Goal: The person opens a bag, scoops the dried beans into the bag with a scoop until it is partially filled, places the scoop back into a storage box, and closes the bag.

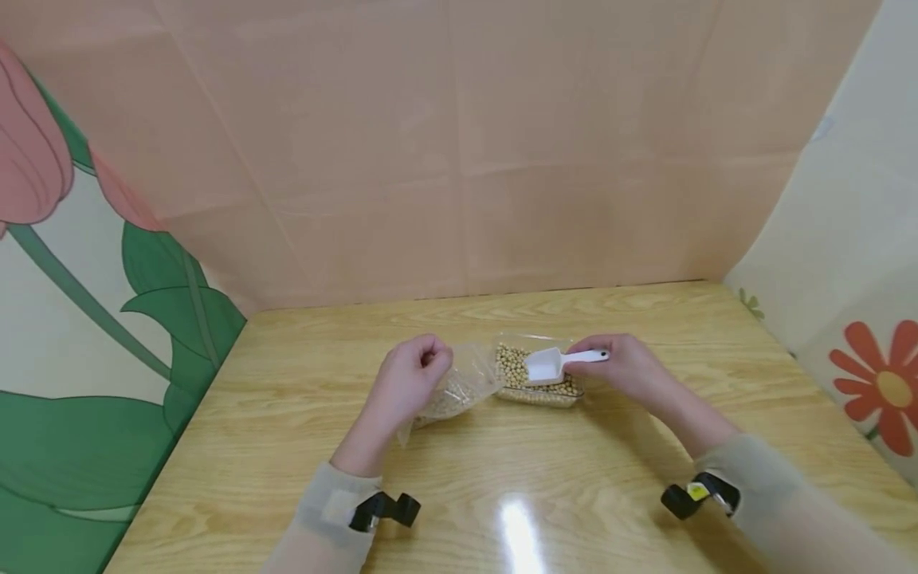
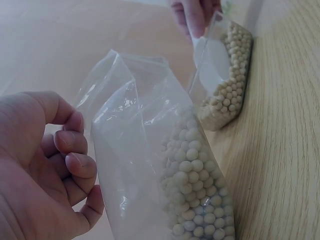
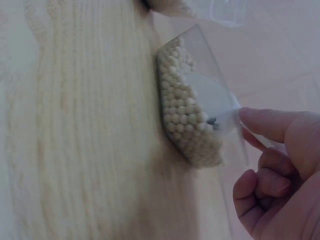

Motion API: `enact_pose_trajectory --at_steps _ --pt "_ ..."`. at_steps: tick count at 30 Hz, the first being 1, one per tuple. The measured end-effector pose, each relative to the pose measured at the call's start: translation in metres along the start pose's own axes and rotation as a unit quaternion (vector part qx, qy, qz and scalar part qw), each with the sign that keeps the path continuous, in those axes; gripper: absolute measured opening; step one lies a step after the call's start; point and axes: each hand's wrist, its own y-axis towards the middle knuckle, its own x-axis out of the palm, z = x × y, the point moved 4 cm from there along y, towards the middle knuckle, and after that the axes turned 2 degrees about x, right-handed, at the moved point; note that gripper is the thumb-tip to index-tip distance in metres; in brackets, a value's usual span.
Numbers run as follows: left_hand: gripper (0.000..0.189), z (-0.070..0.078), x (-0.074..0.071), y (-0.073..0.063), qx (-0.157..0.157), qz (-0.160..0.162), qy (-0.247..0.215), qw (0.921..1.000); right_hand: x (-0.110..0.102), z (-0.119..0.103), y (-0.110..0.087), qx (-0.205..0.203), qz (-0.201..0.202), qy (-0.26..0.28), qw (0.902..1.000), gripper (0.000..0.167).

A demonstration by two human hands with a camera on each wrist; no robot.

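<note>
A clear plastic bag (image 2: pixel 135 135) stands on the table, partly filled with round beige soybean-like beads (image 2: pixel 200 200). My left hand (image 1: pixel 413 371) pinches the bag's upper edge with curled fingers; the thumb's contact is hidden in the left wrist view. Right of the bag is a clear box (image 1: pixel 541 401), which holds more of the same beads. With thumb and forefinger, my right hand (image 1: pixel 622 367) grips the handle of a white scoop (image 1: pixel 547 367). The scoop's bowl lies inside the box, against the beads. In the right wrist view the box wall (image 3: pixel 220 65) partly veils the scoop.
Beneath everything is a wood-grain table (image 1: pixel 459 478). A pinkish sheet (image 1: pixel 459 159) hangs behind its far edge. Flower-patterned walls (image 1: pixel 889 383) flank both sides. The bag's mouth edge and the box's near left corner are close together.
</note>
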Motion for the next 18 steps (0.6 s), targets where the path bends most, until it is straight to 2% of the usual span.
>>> enact_pose_trajectory --at_steps 6,18 --pt "0.023 0.001 0.0 0.001 0.005 0.0 0.001 1.0 0.011 0.006 0.002 0.022 0.0 0.059 0.998 0.046" --pt "0.021 -0.001 0.001 0.001 -0.005 -0.004 -0.004 1.0 0.025 0.014 0.004 0.028 0.01 0.057 0.9979 0.048"
